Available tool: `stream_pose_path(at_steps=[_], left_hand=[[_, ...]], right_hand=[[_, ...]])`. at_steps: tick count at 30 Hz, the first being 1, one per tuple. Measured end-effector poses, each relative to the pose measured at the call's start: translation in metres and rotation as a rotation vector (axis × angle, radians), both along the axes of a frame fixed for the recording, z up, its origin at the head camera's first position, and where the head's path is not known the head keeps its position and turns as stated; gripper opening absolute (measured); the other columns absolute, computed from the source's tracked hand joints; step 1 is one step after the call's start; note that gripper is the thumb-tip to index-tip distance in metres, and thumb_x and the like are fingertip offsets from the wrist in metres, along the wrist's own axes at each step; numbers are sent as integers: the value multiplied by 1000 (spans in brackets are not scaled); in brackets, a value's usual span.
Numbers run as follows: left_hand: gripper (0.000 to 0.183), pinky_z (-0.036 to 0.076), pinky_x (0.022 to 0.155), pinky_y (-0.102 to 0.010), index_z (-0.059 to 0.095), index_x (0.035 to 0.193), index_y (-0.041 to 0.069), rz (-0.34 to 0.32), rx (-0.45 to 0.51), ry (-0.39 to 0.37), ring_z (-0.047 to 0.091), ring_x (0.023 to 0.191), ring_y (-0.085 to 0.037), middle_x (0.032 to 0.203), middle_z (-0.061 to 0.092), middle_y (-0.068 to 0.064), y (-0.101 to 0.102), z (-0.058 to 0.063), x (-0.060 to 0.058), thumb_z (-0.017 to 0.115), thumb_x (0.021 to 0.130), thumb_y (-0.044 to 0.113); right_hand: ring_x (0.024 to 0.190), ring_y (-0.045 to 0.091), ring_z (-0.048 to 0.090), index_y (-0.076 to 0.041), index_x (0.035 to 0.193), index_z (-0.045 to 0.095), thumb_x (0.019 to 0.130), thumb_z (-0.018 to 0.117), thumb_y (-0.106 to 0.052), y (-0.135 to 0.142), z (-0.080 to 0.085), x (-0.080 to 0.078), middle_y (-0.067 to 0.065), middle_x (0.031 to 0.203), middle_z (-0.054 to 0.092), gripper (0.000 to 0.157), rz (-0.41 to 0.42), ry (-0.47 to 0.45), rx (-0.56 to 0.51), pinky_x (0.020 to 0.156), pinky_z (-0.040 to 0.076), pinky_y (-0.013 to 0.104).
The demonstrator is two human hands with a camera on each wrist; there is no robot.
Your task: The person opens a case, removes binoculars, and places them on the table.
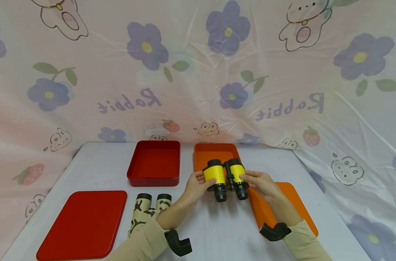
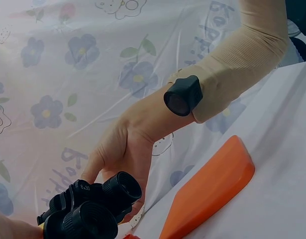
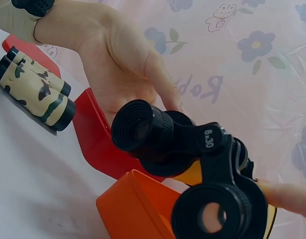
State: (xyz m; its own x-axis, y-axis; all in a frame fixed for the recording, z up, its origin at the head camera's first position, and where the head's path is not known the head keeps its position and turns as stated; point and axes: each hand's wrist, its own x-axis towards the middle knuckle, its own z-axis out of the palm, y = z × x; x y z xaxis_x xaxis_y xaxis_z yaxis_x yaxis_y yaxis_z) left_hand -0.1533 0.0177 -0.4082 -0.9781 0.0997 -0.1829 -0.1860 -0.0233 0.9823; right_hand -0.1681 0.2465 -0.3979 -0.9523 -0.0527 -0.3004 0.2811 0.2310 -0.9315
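Observation:
Both hands hold a pair of yellow and black binoculars [image 1: 229,177] in the air, over the near edge of the orange box [image 1: 211,154]. The left hand [image 1: 198,185] grips its left barrel, thumb on top. On the other barrel the right hand [image 1: 260,184] pinches with thumb and fingers. In the right wrist view the black eyepieces of the binoculars [image 3: 210,159] face the camera, and the left hand [image 3: 125,64] is behind them. The left wrist view shows the right hand [image 2: 128,154] beyond the binoculars [image 2: 93,204].
A camouflage pair of binoculars [image 1: 140,210] stands on the white table [image 1: 217,239], partly behind the left forearm. Left of it lies a red lid [image 1: 83,224]; a red box [image 1: 153,163] sits behind. An orange lid [image 1: 291,199] lies under the right forearm.

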Motion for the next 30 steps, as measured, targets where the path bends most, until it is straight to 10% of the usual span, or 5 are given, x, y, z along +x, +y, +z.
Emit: stream_pose_path(at_steps=[30], left_hand=[[68, 48, 106, -46, 32, 138, -11, -27, -46, 1, 54, 116, -33, 131, 47, -27, -4, -6, 11, 70, 88, 16]], right_hand=[[106, 15, 56, 11, 140, 39, 92, 64, -31, 6, -10, 10, 24, 138, 52, 69, 42, 1, 81, 112, 39, 49]])
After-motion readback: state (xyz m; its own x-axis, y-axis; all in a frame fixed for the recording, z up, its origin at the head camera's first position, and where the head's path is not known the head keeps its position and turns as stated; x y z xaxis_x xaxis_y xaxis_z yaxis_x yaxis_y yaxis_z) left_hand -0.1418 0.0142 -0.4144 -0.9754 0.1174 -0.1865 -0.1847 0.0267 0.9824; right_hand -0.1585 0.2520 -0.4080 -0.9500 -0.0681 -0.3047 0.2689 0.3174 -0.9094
